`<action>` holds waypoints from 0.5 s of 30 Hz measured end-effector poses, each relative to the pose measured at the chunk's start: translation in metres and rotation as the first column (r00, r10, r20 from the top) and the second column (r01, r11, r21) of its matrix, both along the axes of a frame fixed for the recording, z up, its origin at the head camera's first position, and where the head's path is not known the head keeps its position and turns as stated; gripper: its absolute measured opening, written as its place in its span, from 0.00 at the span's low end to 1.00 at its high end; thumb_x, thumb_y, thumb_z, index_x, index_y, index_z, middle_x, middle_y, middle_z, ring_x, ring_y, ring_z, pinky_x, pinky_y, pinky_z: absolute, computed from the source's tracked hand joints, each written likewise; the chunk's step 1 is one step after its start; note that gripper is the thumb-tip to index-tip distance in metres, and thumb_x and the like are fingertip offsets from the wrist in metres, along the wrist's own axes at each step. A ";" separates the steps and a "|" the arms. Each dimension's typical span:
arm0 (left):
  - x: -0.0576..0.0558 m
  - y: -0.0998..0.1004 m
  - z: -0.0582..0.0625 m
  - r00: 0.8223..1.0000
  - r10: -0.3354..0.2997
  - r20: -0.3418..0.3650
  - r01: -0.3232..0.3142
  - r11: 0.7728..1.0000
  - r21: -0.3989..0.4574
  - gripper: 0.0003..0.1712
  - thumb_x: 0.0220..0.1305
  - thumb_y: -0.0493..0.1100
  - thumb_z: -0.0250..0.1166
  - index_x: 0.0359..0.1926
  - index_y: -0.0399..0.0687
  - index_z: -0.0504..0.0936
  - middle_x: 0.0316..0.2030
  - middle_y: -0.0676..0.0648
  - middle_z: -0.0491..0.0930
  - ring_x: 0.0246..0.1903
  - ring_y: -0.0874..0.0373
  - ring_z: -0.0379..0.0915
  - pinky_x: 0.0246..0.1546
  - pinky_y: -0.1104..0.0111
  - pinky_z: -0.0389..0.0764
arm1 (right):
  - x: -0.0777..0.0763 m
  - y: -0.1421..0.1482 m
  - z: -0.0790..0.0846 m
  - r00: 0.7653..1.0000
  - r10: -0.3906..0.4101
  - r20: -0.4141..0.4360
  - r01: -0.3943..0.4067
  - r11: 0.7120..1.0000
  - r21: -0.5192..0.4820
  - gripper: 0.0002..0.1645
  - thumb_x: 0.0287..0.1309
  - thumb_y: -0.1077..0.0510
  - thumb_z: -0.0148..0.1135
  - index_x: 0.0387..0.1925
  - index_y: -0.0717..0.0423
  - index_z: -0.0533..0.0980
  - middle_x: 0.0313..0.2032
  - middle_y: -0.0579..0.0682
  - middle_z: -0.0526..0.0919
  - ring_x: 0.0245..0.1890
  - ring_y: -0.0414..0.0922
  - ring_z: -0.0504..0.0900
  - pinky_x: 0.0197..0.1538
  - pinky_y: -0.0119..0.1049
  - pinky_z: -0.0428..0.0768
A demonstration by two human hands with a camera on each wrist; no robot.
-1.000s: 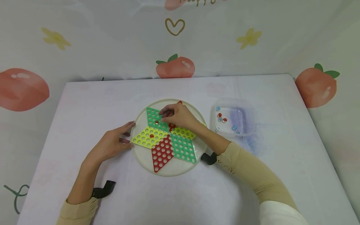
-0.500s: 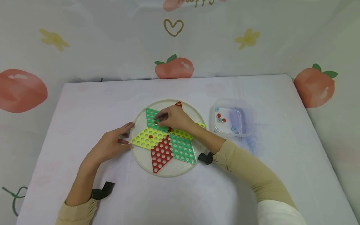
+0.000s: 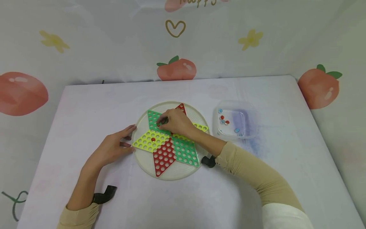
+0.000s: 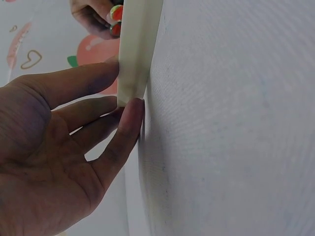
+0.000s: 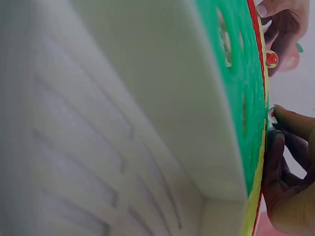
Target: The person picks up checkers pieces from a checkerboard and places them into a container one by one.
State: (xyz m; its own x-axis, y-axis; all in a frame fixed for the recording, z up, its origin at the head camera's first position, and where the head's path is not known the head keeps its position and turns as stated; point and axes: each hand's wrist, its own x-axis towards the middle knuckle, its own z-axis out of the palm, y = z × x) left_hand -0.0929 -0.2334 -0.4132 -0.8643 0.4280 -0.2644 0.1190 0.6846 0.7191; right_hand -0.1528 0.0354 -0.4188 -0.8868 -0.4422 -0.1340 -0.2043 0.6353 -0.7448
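A round Chinese checkers board (image 3: 168, 176) with a green, yellow and red star lies on the table. A red marble (image 3: 153, 139) sits in a hole of its left yellow point. My left hand (image 3: 111, 147) touches the left rim with outstretched fingertips, the thumb and fingers at the pale side wall (image 4: 134, 54). My right hand (image 3: 178, 122) is over the upper-left green point. Its thumb and finger pinch a clear-and-red marble (image 5: 272, 115) close to the green surface; in the head view the fingers mostly cover it.
A clear plastic box (image 3: 251, 130) with several red and blue marbles stands right of the board. Black wrist mounts (image 3: 105, 194) sit by both forearms. The table's back edge meets a cloth backdrop with printed fruit.
My right hand has moved slightly left and down, its fingertips coming onto the red marble in the green point. The left hand stays at the rim. The view shifts slightly.
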 end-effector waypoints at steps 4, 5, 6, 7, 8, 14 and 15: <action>0.000 -0.001 -0.001 1.000 0.005 0.001 -0.005 1.000 -0.016 0.46 0.56 0.33 0.73 0.74 0.41 0.62 0.72 0.38 0.62 0.46 0.47 0.81 0.48 0.60 0.83 | 0.000 -0.001 -0.001 1.000 0.004 -0.029 -0.004 1.000 0.017 0.04 0.54 0.54 0.75 0.32 0.47 0.86 0.31 0.37 0.85 0.31 0.32 0.80 0.38 0.25 0.77; 0.000 -0.001 -0.001 1.000 0.007 0.003 -0.007 1.000 -0.023 0.46 0.56 0.33 0.73 0.74 0.41 0.62 0.72 0.39 0.62 0.46 0.47 0.81 0.48 0.60 0.83 | 0.000 -0.001 -0.001 0.999 0.006 -0.038 -0.005 1.000 0.021 0.04 0.54 0.54 0.75 0.32 0.46 0.86 0.31 0.37 0.85 0.31 0.32 0.80 0.38 0.25 0.77; 0.001 -0.001 -0.001 1.000 0.008 0.004 -0.008 1.000 -0.026 0.46 0.56 0.33 0.73 0.74 0.41 0.62 0.72 0.39 0.62 0.46 0.47 0.81 0.48 0.60 0.83 | 0.000 -0.001 -0.001 0.999 0.007 -0.044 -0.006 1.000 0.022 0.04 0.54 0.53 0.75 0.32 0.46 0.86 0.30 0.37 0.85 0.31 0.32 0.79 0.37 0.25 0.77; 0.001 -0.001 0.000 1.000 0.009 0.005 -0.009 1.000 -0.028 0.46 0.56 0.33 0.73 0.74 0.41 0.62 0.72 0.39 0.62 0.46 0.47 0.81 0.47 0.60 0.84 | 0.001 -0.001 -0.001 0.999 0.007 -0.044 -0.007 1.000 0.017 0.05 0.53 0.53 0.75 0.32 0.46 0.86 0.30 0.37 0.85 0.30 0.32 0.80 0.37 0.25 0.77; 0.001 -0.001 0.000 1.000 0.008 0.005 -0.008 1.000 -0.028 0.46 0.56 0.33 0.73 0.74 0.41 0.62 0.72 0.39 0.61 0.47 0.47 0.81 0.47 0.60 0.84 | 0.001 0.000 0.000 0.999 0.007 -0.043 -0.006 1.000 0.012 0.05 0.54 0.53 0.75 0.32 0.46 0.86 0.30 0.37 0.85 0.30 0.32 0.79 0.37 0.25 0.77; 0.000 0.002 0.001 1.000 -0.001 -0.002 0.001 1.000 -0.011 0.46 0.56 0.33 0.74 0.74 0.40 0.63 0.72 0.38 0.61 0.47 0.46 0.81 0.47 0.61 0.84 | 0.002 0.006 0.002 1.000 0.003 0.009 -0.003 0.998 -0.063 0.06 0.55 0.54 0.74 0.34 0.47 0.84 0.29 0.38 0.84 0.31 0.34 0.80 0.36 0.27 0.77; 0.000 0.002 0.001 1.000 -0.002 -0.003 0.002 1.000 -0.011 0.47 0.56 0.33 0.74 0.74 0.40 0.62 0.72 0.37 0.61 0.46 0.46 0.81 0.47 0.61 0.84 | 0.001 0.007 0.002 1.000 0.006 0.017 -0.005 0.997 -0.078 0.06 0.55 0.54 0.74 0.34 0.47 0.83 0.29 0.38 0.85 0.31 0.34 0.80 0.37 0.28 0.77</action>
State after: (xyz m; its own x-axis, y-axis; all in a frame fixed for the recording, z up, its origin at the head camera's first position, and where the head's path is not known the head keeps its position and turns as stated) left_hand -0.0932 -0.2316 -0.4120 -0.8644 0.4265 -0.2664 0.1225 0.6924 0.7110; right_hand -0.1513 0.0425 -0.4164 -0.8823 -0.4568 -0.1139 -0.1946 0.5741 -0.7953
